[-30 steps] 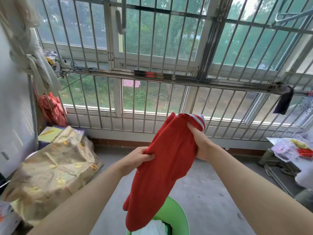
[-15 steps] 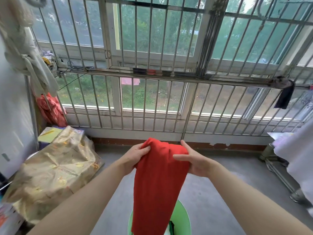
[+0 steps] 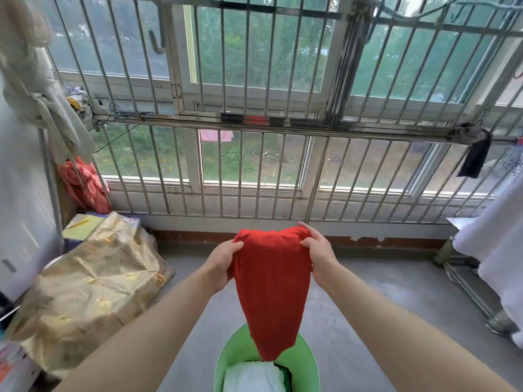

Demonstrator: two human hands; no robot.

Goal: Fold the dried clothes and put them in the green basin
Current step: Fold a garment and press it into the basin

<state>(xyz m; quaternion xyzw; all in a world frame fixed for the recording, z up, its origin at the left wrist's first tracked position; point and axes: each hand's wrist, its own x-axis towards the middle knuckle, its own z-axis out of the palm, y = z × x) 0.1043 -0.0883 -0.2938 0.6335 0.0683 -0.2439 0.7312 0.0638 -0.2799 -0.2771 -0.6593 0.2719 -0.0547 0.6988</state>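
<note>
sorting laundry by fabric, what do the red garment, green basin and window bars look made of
Red garment: soft matte cloth, maybe cotton knit; it hangs limp and bunches where the left hand and right hand grip it. Green basin: moulded plastic, smooth thin rim with slight sheen. Window bars: metal, probably stainless steel, showing bright reflections.

plain red garment (image 3: 271, 292), green basin (image 3: 307, 363), gold-patterned wrapping (image 3: 85, 292)

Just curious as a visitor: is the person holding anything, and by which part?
A red garment, held by its top edge: the left hand grips the left end, the right hand the right end; the rest hangs free.
</note>
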